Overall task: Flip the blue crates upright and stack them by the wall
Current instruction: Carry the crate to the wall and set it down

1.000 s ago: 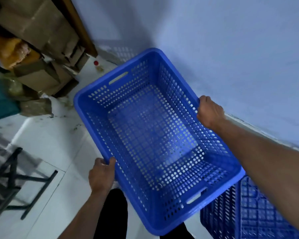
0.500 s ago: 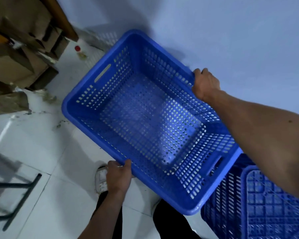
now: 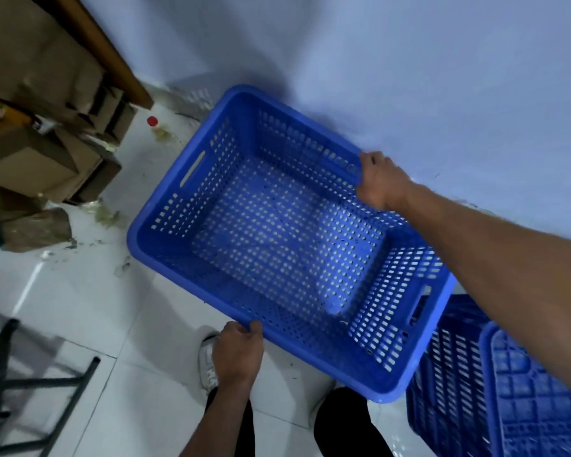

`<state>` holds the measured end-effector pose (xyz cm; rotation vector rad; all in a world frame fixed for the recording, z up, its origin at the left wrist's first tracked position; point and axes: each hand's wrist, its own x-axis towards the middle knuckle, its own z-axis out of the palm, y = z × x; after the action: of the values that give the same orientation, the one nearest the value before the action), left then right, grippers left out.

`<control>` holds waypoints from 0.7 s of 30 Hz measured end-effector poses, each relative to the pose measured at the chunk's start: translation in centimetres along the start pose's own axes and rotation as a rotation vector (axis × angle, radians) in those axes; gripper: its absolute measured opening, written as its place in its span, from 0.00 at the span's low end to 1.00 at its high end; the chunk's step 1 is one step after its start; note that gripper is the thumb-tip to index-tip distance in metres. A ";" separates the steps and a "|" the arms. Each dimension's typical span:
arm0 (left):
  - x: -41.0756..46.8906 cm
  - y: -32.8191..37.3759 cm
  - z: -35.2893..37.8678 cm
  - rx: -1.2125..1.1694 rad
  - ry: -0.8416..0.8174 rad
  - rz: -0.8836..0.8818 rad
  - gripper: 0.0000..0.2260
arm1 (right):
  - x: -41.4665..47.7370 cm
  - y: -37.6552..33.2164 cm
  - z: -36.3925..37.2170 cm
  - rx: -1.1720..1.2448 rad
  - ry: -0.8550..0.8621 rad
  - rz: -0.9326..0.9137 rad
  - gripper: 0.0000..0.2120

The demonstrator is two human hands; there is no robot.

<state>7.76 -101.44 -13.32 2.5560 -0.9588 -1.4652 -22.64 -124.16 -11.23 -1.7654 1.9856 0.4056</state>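
Two hands hold an open-side-up blue crate (image 3: 287, 245) close to a pale wall (image 3: 409, 77).
Nearest, the left hand (image 3: 238, 354) curls its fingers over the crate's near long rim, above a white shoe (image 3: 206, 361) on the tiled floor (image 3: 80, 291). At lower right, a second blue crate (image 3: 524, 397) lies bottom up, just beside the held one. The right hand (image 3: 381, 179) grips the far long rim, next to the wall. Farther left, a red-capped bottle (image 3: 152, 122) and cardboard boxes (image 3: 30, 159) sit on the floor.
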 end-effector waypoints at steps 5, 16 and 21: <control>-0.6 3.5 -3.1 0.579 0.055 0.569 0.15 | -9.0 -2.4 3.0 0.170 -0.184 -0.112 0.32; 5.6 6.1 -5.9 1.425 -0.328 0.957 0.21 | -24.5 -8.6 16.9 0.133 -0.448 -0.178 0.27; 7.0 6.2 -7.1 1.459 -0.374 0.891 0.20 | -26.1 -8.4 18.2 -0.115 -0.378 -0.189 0.25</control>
<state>12.85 -111.98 -12.73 1.4586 -3.5041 -0.9832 -9.83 -93.90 -12.81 -1.7707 1.5466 0.7411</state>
